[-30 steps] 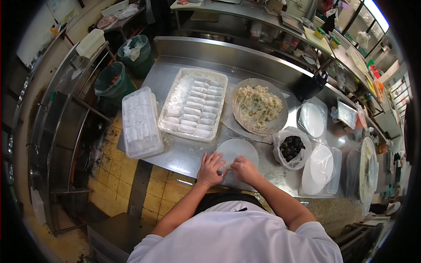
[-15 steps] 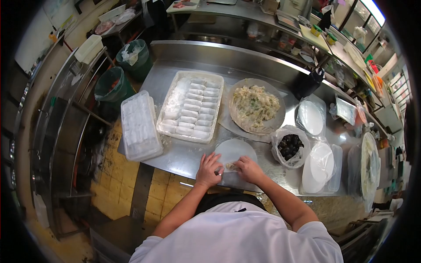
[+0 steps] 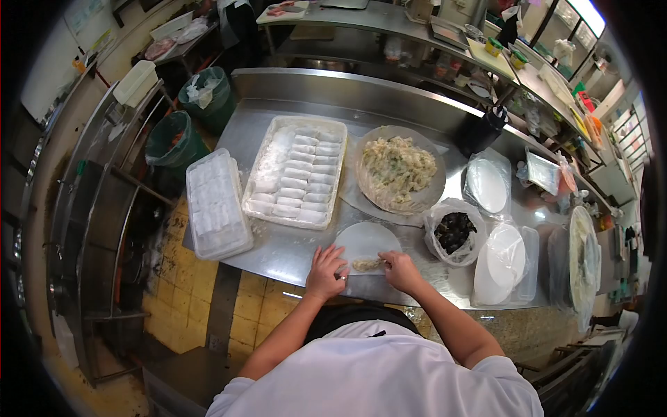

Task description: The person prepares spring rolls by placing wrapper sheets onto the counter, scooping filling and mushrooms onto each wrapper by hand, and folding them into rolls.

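A thin round white wrapper (image 3: 365,240) lies flat at the table's front edge, with a small strip of pale filling (image 3: 366,265) on its near part. At its left edge rests my left hand (image 3: 326,273), fingers apart. My right hand (image 3: 401,271) is at the right end of the filling with its fingers pressed together; whether they hold anything is hidden. Beyond the wrapper stands a round plate of chopped filling (image 3: 397,169). A floured tray (image 3: 276,146) with rows of white rolls is at the left of it.
A lidded plastic box of rolls (image 3: 215,201) sits at the table's left edge. To the right are a bag of dark food (image 3: 455,233), bagged stacks of round white sheets (image 3: 501,257) and a black container (image 3: 484,131). Green bins (image 3: 175,139) stand beyond the left side.
My two hands have moved a little apart, and more of the filling strip shows between them. The whole view has shifted slightly.
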Motion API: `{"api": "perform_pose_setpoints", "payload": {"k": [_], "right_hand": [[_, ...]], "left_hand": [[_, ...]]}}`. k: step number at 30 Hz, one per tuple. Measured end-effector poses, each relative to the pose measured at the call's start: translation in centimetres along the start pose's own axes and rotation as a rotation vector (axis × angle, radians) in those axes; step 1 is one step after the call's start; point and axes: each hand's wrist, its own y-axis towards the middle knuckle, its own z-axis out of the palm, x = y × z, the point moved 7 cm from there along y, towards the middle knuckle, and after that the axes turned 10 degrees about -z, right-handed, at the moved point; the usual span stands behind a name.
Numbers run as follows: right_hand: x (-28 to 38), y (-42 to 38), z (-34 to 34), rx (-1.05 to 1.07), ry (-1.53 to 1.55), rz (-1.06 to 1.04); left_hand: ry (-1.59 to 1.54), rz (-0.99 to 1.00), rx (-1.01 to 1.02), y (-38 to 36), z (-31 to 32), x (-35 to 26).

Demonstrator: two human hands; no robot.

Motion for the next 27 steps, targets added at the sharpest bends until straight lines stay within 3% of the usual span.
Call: {"api": "perform_pose_setpoints", "payload": {"k": [3,8,10,13,16,19,22,25,27], "right_hand": [[0.1,0.1,-0.6,0.002,-0.058,-0.048],[3.0,5.4,-9.4,-0.296,-0.064,-0.033],[2.1,8.8,-11.8,-0.193,-0.201,0.058],[-2.2,12.9,-12.1,-0.134,-0.363,-0.015],[-5.5,15.5,-10.1,0.307,-0.545,0.126],[-5.7,16.2,-8.7,0.51,-0.72,0.074],[-3.7,15.5,-8.7,0.461,-0.677,0.018],[-1.7,14.9,-9.0,0.555,-0.661,0.056],[1.0,13.5,-9.9,0.47,-0.471,0.013]], "left_hand": [[-0.015,-0.008,-0.016,0.1,-0.1,0.3],[0.043,0.006,-0.037,0.1,0.0,-0.3],[0.054,0.014,-0.041,0.1,0.2,-0.3],[0.075,0.012,-0.037,0.1,0.3,-0.1],[0.083,0.009,-0.04,0.0,0.3,-0.2],[0.074,0.011,-0.04,0.2,0.2,-0.1],[0.071,0.012,-0.036,-0.1,0.1,-0.3],[0.072,0.022,-0.04,0.1,0.0,-0.3],[0.067,0.022,-0.039,-0.2,0.1,-0.2]]}}
